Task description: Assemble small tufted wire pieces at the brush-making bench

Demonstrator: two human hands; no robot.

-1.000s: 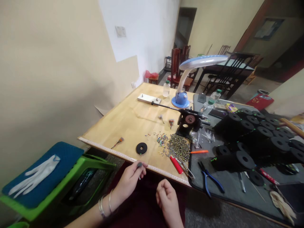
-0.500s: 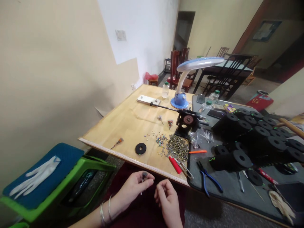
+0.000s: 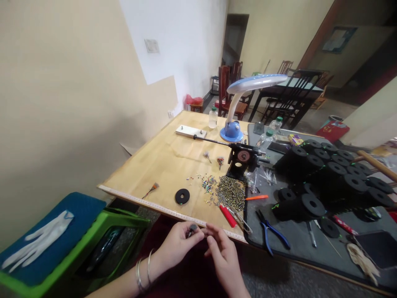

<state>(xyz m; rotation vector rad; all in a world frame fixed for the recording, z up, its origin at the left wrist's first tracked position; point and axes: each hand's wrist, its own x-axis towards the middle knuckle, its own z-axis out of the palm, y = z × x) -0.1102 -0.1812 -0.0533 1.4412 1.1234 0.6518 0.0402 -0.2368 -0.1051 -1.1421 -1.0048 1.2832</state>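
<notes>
My left hand point(image 3: 180, 240), with two bangles at the wrist, is closed on a small dark round-headed piece point(image 3: 192, 227) between thumb and fingers. Fingers hide its lower part. My right hand point(image 3: 221, 250) is beside it, its fingertips up at the left fingertips. Its index finger reaches out, with the thumb apart from it; nothing shows clearly between them. Both hands are just in front of the table edge. Beyond them on the table are a black ring-shaped disc point(image 3: 177, 197), a heap of striped beads point(image 3: 231, 193) and small coloured beads point(image 3: 209, 183).
Red-handled tweezers point(image 3: 228, 216) and blue pliers point(image 3: 269, 231) are near the front edge. A black clamp device point(image 3: 242, 157) with a long rod and a blue lamp point(image 3: 232, 130) stand behind. Black foam spools point(image 3: 300, 207) crowd the right. A green stool point(image 3: 130, 219) holds a white glove point(image 3: 43, 240).
My right hand has moved up and left to my left hand, and its fingers have uncurled. The left hand still grips the dark-headed piece. The view has shifted slightly.
</notes>
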